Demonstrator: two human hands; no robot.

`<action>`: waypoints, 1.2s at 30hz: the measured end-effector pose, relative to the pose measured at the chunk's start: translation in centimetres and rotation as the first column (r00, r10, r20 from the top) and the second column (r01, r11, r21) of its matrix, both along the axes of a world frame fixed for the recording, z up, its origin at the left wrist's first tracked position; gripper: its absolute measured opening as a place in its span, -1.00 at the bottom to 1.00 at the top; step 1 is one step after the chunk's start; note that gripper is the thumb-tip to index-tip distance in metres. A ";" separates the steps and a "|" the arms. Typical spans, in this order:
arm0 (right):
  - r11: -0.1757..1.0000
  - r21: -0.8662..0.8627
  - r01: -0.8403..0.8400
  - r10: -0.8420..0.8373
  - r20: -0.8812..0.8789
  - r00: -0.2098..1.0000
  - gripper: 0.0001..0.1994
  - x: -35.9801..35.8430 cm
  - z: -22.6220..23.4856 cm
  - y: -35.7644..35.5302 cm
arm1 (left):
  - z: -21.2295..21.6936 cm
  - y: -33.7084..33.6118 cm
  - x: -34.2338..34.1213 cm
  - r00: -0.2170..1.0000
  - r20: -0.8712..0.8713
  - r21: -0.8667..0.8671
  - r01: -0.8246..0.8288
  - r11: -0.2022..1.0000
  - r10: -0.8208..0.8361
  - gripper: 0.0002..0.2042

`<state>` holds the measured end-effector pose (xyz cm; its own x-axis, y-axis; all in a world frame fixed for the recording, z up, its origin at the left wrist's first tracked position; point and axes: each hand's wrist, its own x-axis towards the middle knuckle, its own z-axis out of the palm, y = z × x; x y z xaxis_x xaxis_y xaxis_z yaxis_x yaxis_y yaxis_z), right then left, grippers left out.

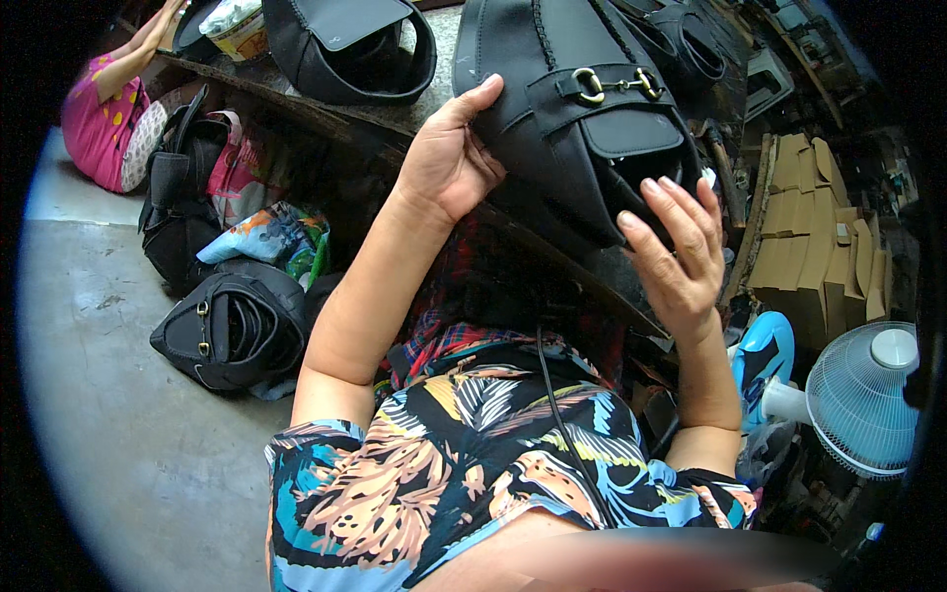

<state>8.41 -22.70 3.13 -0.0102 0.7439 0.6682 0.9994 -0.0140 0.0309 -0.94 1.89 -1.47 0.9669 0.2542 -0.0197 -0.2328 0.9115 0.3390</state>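
Observation:
A black leather shoe upper with stitched seams and a gold horsebit buckle is held up above the edge of the workbench, its opening turned towards me. My left hand grips its left side, the thumb on the outside and the other fingers curled behind, partly hidden. At the opening on the lower right is my right hand. Its fingers are stretched and slightly apart, with the tips near or against the rim; whether they press on it I cannot tell.
More black uppers lie on the bench, and a nested stack of them sits at left by bags. Cardboard boxes and a fan stand at right. Another person in pink is at far left.

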 end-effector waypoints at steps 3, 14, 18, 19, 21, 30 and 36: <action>0.999 0.032 0.028 -0.028 -0.006 1.000 -0.67 -0.8 -1.1 -0.5 | -0.6 0.4 -0.1 0.998 0.057 -0.001 0.029 1.000 -0.029 -0.69; 0.997 0.067 0.050 -0.045 -0.071 0.996 -0.70 -1.8 -2.4 -0.3 | -0.8 0.4 0.1 0.999 0.036 0.054 -0.028 0.998 0.026 -0.74; 0.996 0.062 0.064 -0.060 -0.062 0.996 -0.73 -1.4 -2.1 -0.3 | 0.4 -0.2 0.7 0.990 0.128 0.028 0.063 0.998 -0.066 -0.60; 0.996 0.067 0.062 -0.059 -0.044 0.997 -0.70 -1.1 -1.7 -0.3 | 0.9 -0.7 1.2 0.998 0.064 0.091 0.014 0.996 -0.020 -0.58; 0.989 0.145 0.026 -0.018 -0.056 0.998 -0.66 0.1 -0.8 -0.2 | 2.4 -1.4 2.5 0.996 0.085 0.233 -0.037 0.972 0.017 -0.50; 0.939 0.335 0.072 -0.114 0.108 0.988 -0.63 3.9 2.4 1.0 | 8.2 2.3 7.7 0.972 0.233 0.288 -0.101 0.952 0.033 -0.66; 0.938 0.341 0.067 -0.097 0.073 0.993 -0.62 2.6 1.2 0.6 | 6.7 3.8 6.9 0.938 0.343 0.232 -0.140 0.963 0.054 -0.65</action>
